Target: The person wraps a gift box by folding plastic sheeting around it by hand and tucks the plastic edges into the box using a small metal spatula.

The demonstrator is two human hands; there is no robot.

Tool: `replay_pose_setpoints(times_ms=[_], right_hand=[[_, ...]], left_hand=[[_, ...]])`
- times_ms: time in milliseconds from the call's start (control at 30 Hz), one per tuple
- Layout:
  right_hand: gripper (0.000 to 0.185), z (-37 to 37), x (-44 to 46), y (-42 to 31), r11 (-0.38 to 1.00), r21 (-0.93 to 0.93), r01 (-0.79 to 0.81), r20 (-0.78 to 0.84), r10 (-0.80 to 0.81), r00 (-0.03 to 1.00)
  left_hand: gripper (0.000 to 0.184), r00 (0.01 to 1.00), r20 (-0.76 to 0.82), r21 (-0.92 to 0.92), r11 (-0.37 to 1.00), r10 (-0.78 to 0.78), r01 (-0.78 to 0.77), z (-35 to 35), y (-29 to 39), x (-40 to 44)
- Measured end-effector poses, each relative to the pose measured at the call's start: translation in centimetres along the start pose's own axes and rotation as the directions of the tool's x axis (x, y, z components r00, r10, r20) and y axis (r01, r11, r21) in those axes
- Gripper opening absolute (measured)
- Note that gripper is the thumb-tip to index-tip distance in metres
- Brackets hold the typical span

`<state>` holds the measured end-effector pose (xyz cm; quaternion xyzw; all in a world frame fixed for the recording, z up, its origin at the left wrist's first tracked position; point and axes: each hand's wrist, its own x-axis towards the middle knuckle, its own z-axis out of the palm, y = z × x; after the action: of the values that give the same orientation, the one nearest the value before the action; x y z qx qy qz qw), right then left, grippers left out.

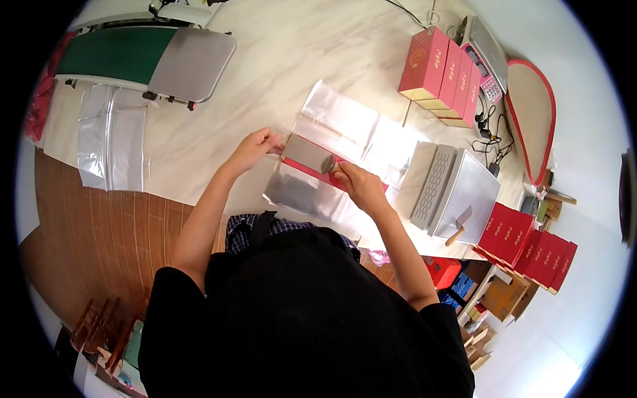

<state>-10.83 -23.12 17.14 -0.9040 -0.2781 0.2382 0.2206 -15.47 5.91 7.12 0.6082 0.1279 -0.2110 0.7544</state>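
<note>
Guide the tool (pixel 328 164) clamped in your right hand (pixel 361 187) evenly along the red-and-grey piece (pixel 308 152), steadying with your left hand (pixel 255 148) (its hold I can't tell).

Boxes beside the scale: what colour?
The boxes are red and pale gold, seen best in the head view.

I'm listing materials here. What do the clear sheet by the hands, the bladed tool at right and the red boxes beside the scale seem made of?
Clear sheet: probably plastic film, glossy; see-through, bright glare.
Bladed tool: likely metal blade, dull grey; handle perhaps wood, being tan.
Red boxes: perhaps printed cardboard, smooth-looking; flat faces, gold lettering.
</note>
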Motion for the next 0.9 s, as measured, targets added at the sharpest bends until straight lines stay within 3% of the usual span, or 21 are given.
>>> replay_pose_setpoints(times_ms=[67, 233, 467, 667, 767, 833, 900], right_hand=[[0.018, 0.7, 0.1, 0.2, 1.0, 0.001, -0.019, -0.026, 0.019, 0.999], [0.016, 2.0, 0.5, -0.4, 1.0, -0.018, 0.011, -0.271, -0.016, 0.962], [0.016, 1.7, 0.7, -1.1, 1.0, -0.004, -0.024, -0.314, 0.022, 0.949], [0.016, 2.1, 0.1, -0.1, 0.996, 0.056, -0.062, -0.355, 0.078, 0.932], [0.017, 2.0, -0.7, 0.4, 0.991, 0.041, -0.127, -0.356, 0.133, 0.925], [0.017, 1.7, -1.2, 0.5, 0.982, 0.048, -0.183, -0.356, 0.188, 0.915], [0.018, 1.5, -1.8, 0.5, 0.977, 0.048, -0.207, -0.367, 0.21, 0.906]], left_hand=[[0.027, 1.0, 0.005, 0.008, 1.0, -0.004, 0.004, 0.0, -0.4, 0.2], [0.027, 1.0, 0.008, -0.03, 0.999, 0.018, -0.018, 0.0, -0.8, 0.2], [0.024, 0.998, 0.011, -0.089, 0.995, 0.055, -0.054, 0.4, -1.1, 0.4], [0.023, 0.996, -0.051, -0.037, 0.996, 0.075, -0.077, -0.1, -3.5, 1.1], [0.023, 0.993, -0.081, 0.073, 0.994, 0.088, -0.082, -0.2, -4.0, 1.4], [0.024, 0.994, -0.083, -0.072, 0.994, 0.078, -0.084, 0.5, -2.7, 0.7], [0.025, 0.993, -0.095, -0.051, 0.996, 0.073, -0.078, 0.7, -2.0, 0.4]])
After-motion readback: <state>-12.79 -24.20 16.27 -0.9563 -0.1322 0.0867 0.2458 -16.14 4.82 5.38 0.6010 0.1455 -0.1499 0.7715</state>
